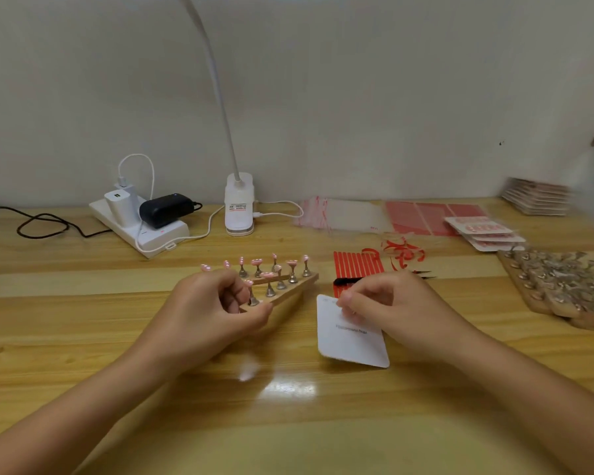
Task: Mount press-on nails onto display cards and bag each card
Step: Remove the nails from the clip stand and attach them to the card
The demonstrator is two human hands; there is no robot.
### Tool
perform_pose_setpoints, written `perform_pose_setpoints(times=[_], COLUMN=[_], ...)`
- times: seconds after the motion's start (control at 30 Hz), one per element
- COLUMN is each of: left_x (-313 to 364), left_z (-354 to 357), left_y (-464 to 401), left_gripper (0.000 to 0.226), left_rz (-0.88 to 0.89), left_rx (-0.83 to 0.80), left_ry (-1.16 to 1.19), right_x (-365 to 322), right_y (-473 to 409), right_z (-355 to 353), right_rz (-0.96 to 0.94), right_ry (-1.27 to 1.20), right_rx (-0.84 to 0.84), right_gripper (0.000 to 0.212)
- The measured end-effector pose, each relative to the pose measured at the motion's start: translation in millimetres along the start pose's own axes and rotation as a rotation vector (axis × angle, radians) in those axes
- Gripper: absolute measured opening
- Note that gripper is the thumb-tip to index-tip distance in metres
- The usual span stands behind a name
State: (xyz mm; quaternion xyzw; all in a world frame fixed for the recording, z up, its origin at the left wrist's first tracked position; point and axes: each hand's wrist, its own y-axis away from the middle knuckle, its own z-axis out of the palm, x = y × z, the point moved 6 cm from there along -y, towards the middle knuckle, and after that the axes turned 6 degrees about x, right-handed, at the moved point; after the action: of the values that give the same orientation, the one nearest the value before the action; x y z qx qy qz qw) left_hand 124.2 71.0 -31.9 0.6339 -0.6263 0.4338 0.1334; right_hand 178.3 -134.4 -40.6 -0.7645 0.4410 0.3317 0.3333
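Your two arms reach in from the bottom, over a shiny wooden table. Your left hand has its fingers curled around the near end of a wooden stand. The stand is tipped up off the table. Little metal pegs stick up from it, and pink press-on nails sit on top of the pegs.

Your right hand pinches the top edge of a white display card. The card lies just right of the stand and has small writing on it, too small to read.

Just behind your right hand is a sheet of red strips. Farther back lie clear bags with red edges, and some cards with nails already in bags. At the far right are more wooden stands with pegs.

At the back stand a white lamp on a clip and a white power strip with plugs in it.
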Motion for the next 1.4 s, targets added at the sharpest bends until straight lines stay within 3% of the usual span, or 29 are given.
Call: perform_pose_setpoints(times=[0.23, 0.4, 0.57, 0.83, 1.07, 1.23, 1.4], left_x=[14, 15, 27, 45, 37, 20, 18], left_z=[-10, -14, 2, 38, 53, 62, 65], left_y=[-8, -8, -7, -12, -3, 3, 8], left_gripper=[0.023, 0.022, 0.024, 0.029, 0.041, 0.048, 0.05], left_rz=[0.076, 0.105, 0.187, 0.233, 0.251, 0.185, 0.244], left_rx=[0.093, 0.107, 0.115, 0.094, -0.08, -0.207, -0.263], left_ry=[-0.027, 0.0, 0.017, 0.056, 0.078, -0.098, -0.216], right_x=[-8, -6, -6, -1, 17, 20, 20], right_y=[-2, 0, -8, -11, -7, -6, -7], right_z=[19, 18, 12, 24, 18, 20, 15], right_rz=[-0.061, -0.059, 0.091, 0.494, 0.571, 0.562, 0.536], right_ry=[0.127, 0.13, -0.094, -0.628, -0.558, -0.497, -0.559], right_rx=[-0.172, -0.176, -0.026, -0.074, -0.044, -0.021, -0.039], right_gripper=[0.013, 0.014, 0.024, 0.026, 0.025, 0.024, 0.022])
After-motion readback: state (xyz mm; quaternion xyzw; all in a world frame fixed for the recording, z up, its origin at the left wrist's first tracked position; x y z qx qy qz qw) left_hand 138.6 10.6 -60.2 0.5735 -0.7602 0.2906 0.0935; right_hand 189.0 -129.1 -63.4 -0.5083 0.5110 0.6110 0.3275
